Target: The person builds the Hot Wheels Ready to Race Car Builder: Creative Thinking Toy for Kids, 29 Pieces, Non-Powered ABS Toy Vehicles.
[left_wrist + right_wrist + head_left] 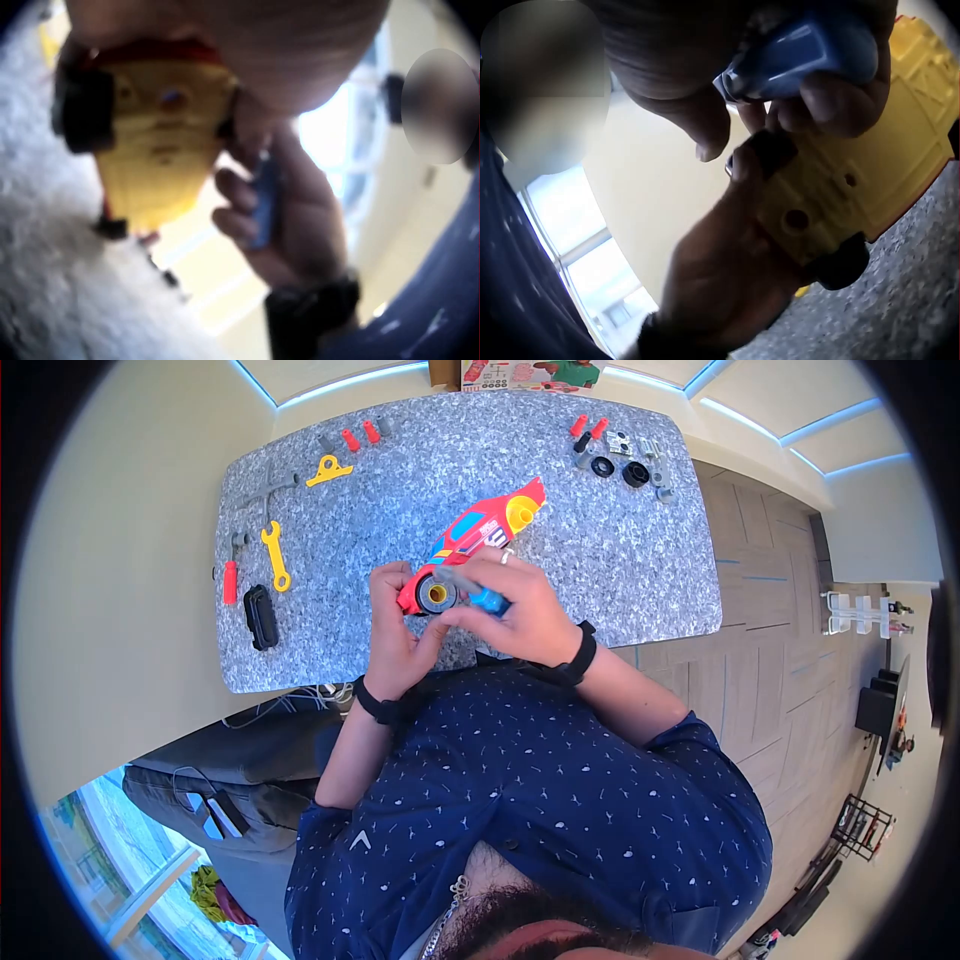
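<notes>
In front of the torso, over the table, both hands are at a red toy car (485, 525) with blue windows and a yellow front hub. My left hand (398, 625) grips the car's near end, beside a dark wheel (436, 594) with a yellow centre. My right hand (522, 608) holds a blue-handled screwdriver (490, 600), its grey shaft over that wheel. Both wrist views show the car's yellow underside (817, 195) and black wheels. In the right wrist view the fingers wrap the blue handle (810, 56); its tip is hidden there.
On the speckled table (600, 580), a yellow wrench (275, 557), grey hammer (267, 495), red-handled tool (230, 582) and black part (261, 617) lie left. Red pegs (372, 432) and a yellow piece (328, 470) lie behind. Black wheels (635, 474) and small parts are back right.
</notes>
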The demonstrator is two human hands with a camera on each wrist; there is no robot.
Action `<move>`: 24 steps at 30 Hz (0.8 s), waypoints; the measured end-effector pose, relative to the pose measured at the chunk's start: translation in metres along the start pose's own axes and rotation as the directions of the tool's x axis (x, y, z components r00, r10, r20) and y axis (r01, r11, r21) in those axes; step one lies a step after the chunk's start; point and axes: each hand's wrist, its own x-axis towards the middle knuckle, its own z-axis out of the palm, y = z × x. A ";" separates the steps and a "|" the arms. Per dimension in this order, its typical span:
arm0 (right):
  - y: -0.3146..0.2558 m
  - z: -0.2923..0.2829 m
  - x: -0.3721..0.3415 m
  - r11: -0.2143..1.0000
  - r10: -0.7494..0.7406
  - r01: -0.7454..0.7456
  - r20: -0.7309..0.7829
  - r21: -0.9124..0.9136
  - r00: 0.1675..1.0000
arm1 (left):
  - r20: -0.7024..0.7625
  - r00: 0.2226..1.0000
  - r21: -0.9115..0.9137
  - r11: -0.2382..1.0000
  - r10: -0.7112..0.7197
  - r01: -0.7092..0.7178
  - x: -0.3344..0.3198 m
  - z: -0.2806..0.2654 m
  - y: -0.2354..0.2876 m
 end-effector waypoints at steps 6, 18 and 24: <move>0.077 -0.089 0.010 0.905 0.165 -0.316 -0.446 -0.286 0.879 | 0.043 0.997 -0.098 0.993 -0.063 0.067 -0.004 -0.006 -0.006; 0.196 -0.186 0.012 0.546 0.228 -0.557 -0.528 -0.626 0.818 | 0.046 0.997 -0.110 0.992 -0.058 0.063 -0.002 -0.011 -0.004; 0.201 -0.200 0.021 0.481 0.325 -0.576 -0.476 -0.661 0.817 | -0.115 0.992 -0.060 0.997 -0.055 0.049 0.001 -0.008 -0.015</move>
